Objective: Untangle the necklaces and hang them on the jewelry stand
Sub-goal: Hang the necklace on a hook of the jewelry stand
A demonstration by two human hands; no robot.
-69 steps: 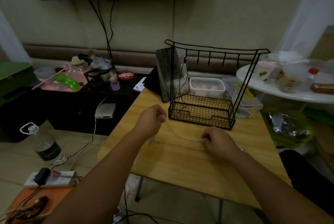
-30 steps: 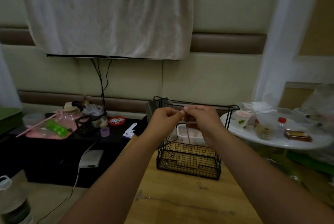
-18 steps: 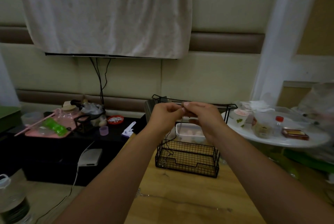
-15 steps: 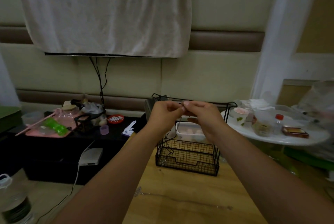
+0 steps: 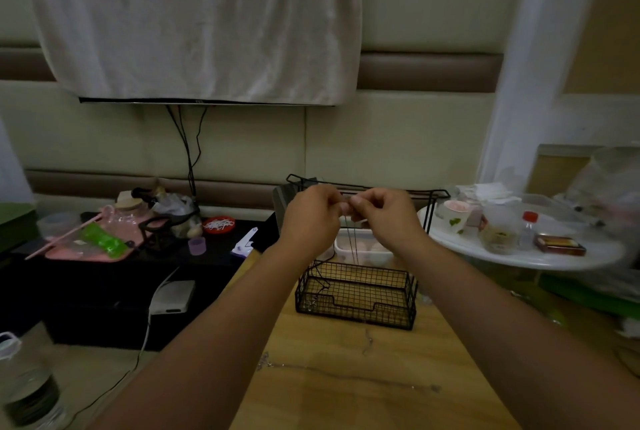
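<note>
We hold both hands up in front of the top bar of the black wire jewelry stand (image 5: pixel 356 294), which sits on the wooden table (image 5: pixel 346 395). Our left hand (image 5: pixel 311 218) and right hand (image 5: pixel 384 218) nearly meet, fingertips curled in toward each other, and between them we pinch a thin necklace (image 5: pixel 353 242). Its fine chain drops from our fingertips in two close strands toward the stand's basket, in front of a pale plastic box (image 5: pixel 360 249) that sits behind the stand. Whether the chain is already over a hook on the bar we cannot tell, since our fingers cover that spot.

A dark cord (image 5: pixel 320 277) hangs at the stand's left side and curls down into the basket. On the table in front of the stand a second chain (image 5: pixel 346 376) lies stretched out from left to right, and a short piece of chain (image 5: pixel 367 343) lies between it and the basket.

To the right of the stand stands a round white table (image 5: pixel 526 258) with a cup (image 5: pixel 455 216), a small red-capped bottle (image 5: pixel 528 230) and a flat box (image 5: pixel 559 244). To the left of the stand a dark low cabinet (image 5: pixel 104 291) carries a pink tray (image 5: pixel 90 246) and a small purple cup (image 5: pixel 197 245). A pale cloth (image 5: pixel 194 20) hangs on the wall above the stand.
</note>
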